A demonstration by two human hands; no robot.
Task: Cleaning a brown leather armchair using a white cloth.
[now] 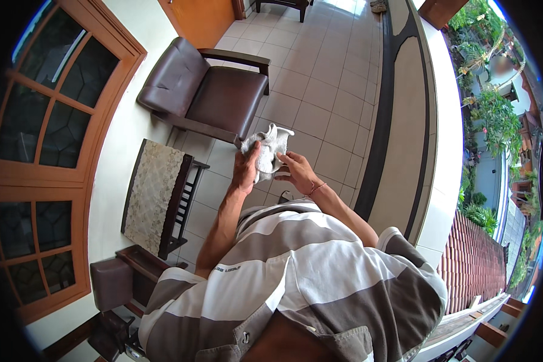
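Between the 2 hands: a crumpled white terry-like cloth (pixel 270 151), held out in front of the striped polo shirt (pixel 320 232), above the tiled floor (pixel 323 99).

Left hand: this hand (pixel 245 171) is partly closed on the cloth's left side, pinching it with the thumb laid on the near face; the other fingers are largely hidden, so how tightly they press cannot be told.

Right hand: half open, fingers parted and bent, this hand (pixel 298 173) has its fingertips at the cloth's right edge, apparently touching lightly; a thin bracelet (pixel 317 188) circles the wrist.

Reason for the grip: the left hand probably bears the weight, leaving the right free to work the folds; a soft cloth would likely sag from 1 side alone.

Cloth's shape: bunched in the middle, with a loose corner sticking out at the top right.

Seating: a brown padded armchair (pixel 226 99) stands beyond the cloth, its back near the wall, presumably to leave the walkway passable.

Side table: a slatted dark side table (pixel 154 193) with a mottled beige top stands left of the left forearm, probably set within reach of the seats.
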